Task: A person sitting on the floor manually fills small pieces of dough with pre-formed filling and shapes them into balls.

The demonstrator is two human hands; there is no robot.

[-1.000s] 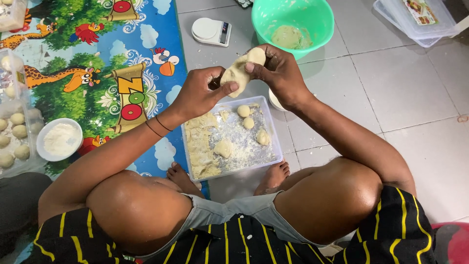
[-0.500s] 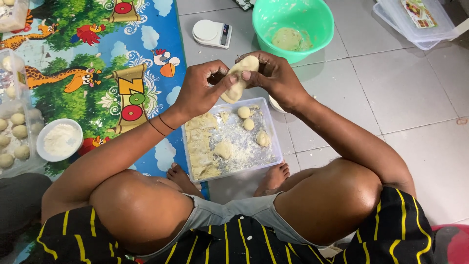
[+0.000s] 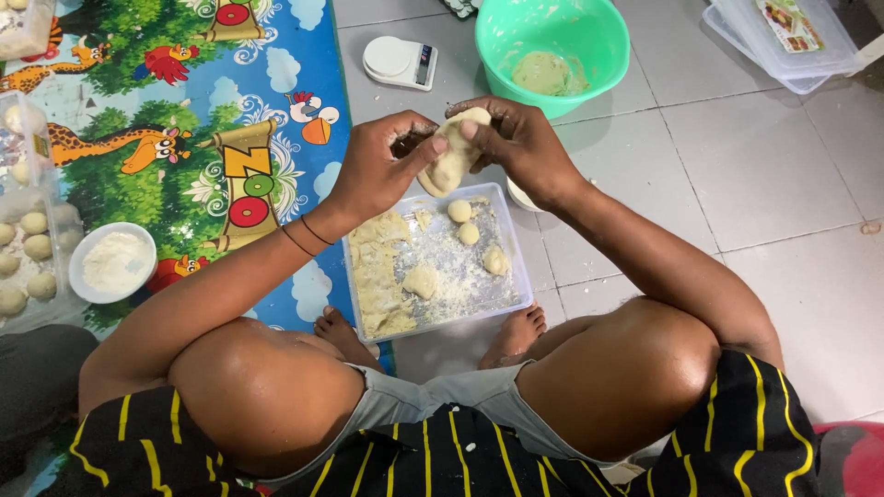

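Both hands hold one flattened piece of pale dough (image 3: 451,158) above the floor. My left hand (image 3: 382,166) pinches its left edge, and my right hand (image 3: 516,138) grips its top and right side. Directly below sits a clear rectangular tray (image 3: 516,248) dusted with flour. It holds a slab of dough (image 3: 379,276) along its left side and several small dough balls (image 3: 460,212).
A green bowl (image 3: 589,37) with dough inside stands behind the hands, a small white kitchen scale (image 3: 400,62) to its left. A white bowl of flour (image 3: 112,262) and a tray of dough balls (image 3: 28,258) lie on the colourful play mat (image 3: 184,138). Clear lidded containers (image 3: 783,37) are at the back right.
The hands have drawn closer together around the dough piece, folding it smaller. The tray and bowls have stayed in place.
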